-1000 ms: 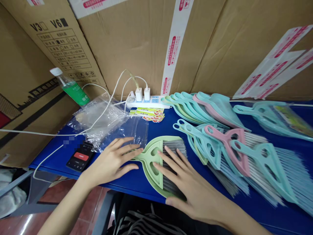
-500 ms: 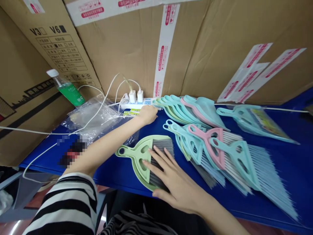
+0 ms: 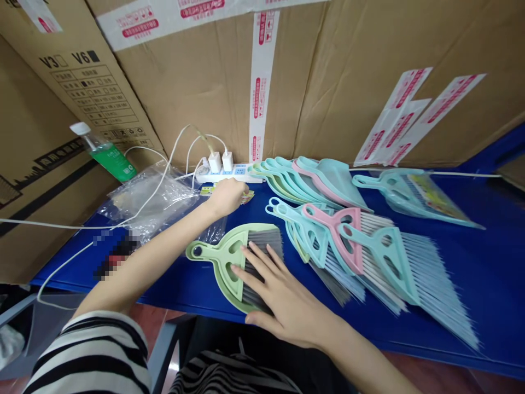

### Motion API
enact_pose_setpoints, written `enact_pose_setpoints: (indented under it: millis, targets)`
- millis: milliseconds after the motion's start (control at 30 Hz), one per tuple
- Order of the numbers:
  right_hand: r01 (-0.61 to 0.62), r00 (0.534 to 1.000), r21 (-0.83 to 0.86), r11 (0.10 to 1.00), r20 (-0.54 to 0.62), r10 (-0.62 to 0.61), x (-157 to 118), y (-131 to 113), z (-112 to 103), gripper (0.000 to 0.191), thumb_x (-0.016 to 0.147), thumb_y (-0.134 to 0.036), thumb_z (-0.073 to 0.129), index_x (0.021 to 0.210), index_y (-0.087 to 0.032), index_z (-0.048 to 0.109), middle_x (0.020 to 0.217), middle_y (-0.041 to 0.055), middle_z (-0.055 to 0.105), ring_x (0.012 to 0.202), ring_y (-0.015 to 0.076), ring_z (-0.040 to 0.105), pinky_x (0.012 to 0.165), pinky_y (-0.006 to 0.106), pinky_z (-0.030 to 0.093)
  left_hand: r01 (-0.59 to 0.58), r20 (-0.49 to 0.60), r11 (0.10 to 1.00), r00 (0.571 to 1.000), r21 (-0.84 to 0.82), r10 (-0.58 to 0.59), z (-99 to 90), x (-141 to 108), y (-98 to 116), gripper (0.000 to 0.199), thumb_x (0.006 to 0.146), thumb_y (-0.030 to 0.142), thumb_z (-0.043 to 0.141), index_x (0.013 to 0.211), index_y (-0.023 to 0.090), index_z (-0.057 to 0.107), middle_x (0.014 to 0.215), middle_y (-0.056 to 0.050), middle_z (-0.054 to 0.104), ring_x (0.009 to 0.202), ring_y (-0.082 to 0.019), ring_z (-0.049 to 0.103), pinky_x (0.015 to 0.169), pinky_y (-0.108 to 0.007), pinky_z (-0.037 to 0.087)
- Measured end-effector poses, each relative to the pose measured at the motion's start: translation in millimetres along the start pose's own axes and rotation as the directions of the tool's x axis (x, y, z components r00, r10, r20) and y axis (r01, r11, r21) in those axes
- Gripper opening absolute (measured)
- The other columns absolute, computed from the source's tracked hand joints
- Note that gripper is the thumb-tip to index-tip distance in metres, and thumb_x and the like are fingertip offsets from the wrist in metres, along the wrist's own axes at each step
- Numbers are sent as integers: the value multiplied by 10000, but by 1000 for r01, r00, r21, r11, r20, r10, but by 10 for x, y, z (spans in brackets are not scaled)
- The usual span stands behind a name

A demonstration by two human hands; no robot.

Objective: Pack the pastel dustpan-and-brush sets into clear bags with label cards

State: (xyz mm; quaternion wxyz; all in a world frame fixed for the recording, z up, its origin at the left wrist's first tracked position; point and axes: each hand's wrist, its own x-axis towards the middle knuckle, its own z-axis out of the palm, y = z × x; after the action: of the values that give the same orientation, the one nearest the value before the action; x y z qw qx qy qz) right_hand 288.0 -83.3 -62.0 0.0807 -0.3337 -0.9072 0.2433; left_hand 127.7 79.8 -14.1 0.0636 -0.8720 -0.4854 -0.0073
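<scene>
In the head view, the left hand (image 3: pixel 227 197), at the green brush's (image 3: pixel 227 259) handle 1 second ago, now reaches the printed cards (image 3: pixel 248 196), fingers curled; I cannot tell whether it grips any. The right hand (image 3: pixel 283 298) stays spread over grey bristles. The brush nests in a matching dustpan (image 3: pixel 223 287) on the blue table (image 3: pixel 176 293). The carton (image 3: pixel 74 33) reads "V3" and "V6".

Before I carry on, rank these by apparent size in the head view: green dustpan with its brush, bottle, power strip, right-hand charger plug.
Largest to smallest:
1. Green dustpan with its brush, nearest the camera
2. Bottle, about as long as the strip but broader
3. Power strip
4. Charger plug
</scene>
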Motion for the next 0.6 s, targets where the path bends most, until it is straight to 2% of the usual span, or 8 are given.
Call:
enact_pose_setpoints:
  millis: [200, 267, 333, 400, 467, 533, 600]
  targets:
    - [18, 1000, -29, 999, -10, -18, 9, -3, -12, 735, 947, -571, 480, 1530, -139, 360, 1619, 216, 195, 1490, 394, 61, 1145, 680, 181, -84, -100, 995, 992, -58, 78, -61, -409, -45, 318, 809, 49, 496, 930, 175, 762, 918, -82, 774, 894, -246, 730, 740, -329, 546]
    - [46, 997, -60, 997, -60, -50, -5, 9, -21, 715, 942, -561, 497, 1496, -115, 423, 1593, 224, 282, 1487, 395, 134, 1144, 670, 221, -127, -129, 989, 985, -80, 116, -63, -568, -21, 323, 838, 65, 494, 950, 208, 761, 948, -46, 775, 891, -208, 731, 735, -295, 548]
    - [80, 983, -93, 992, -158, -94, -32, 27, -28, 657, 946, -533, 504, 1428, -86, 511, 1521, 225, 429, 1457, 386, 279, 1141, 637, 289, -183, -169, 978, 972, -103, 164, -56, -737, 28, 318, 875, 88, 483, 951, 229, 758, 943, -14, 772, 848, -166, 732, 697, -252, 544]
    - [86, 945, -111, 990, -306, -116, -68, 50, -29, 518, 970, -465, 478, 1281, -81, 631, 1344, 207, 623, 1344, 352, 490, 1109, 564, 402, -272, -257, 955, 937, -114, 236, -41, -907, 99, 291, 894, 91, 482, 905, 211, 748, 894, -3, 763, 787, -147, 726, 634, -226, 532]
    - [40, 879, -112, 993, -469, -88, -101, 75, -21, 376, 993, -360, 429, 1081, -122, 706, 1102, 164, 740, 1161, 296, 648, 1013, 467, 523, -338, -326, 937, 899, -93, 292, -22, -1063, 185, 266, 910, 86, 490, 899, 198, 731, 882, 1, 756, 758, -140, 720, 630, -228, 536]
    - [-40, 795, -120, 992, -606, -42, -126, 103, -6, 326, 998, -254, 393, 973, -162, 704, 961, 130, 760, 1026, 253, 708, 899, 396, 587, -388, -389, 919, 859, -69, 333, -2, -1191, 278, 252, 931, 93, 488, 902, 201, 714, 880, 8, 752, 736, -131, 710, 620, -231, 534]
    - [-108, 732, -146, 983, -681, -21, -143, 135, 9, 308, 994, -193, 384, 1023, -159, 690, 976, 127, 762, 991, 237, 722, 844, 370, 608, -434, -442, 899, 818, -55, 367, 15, -1292, 369, 245, 954, 104, 474, 908, 193, 697, 871, 12, 745, 713, -124, 697, 599, -235, 528]
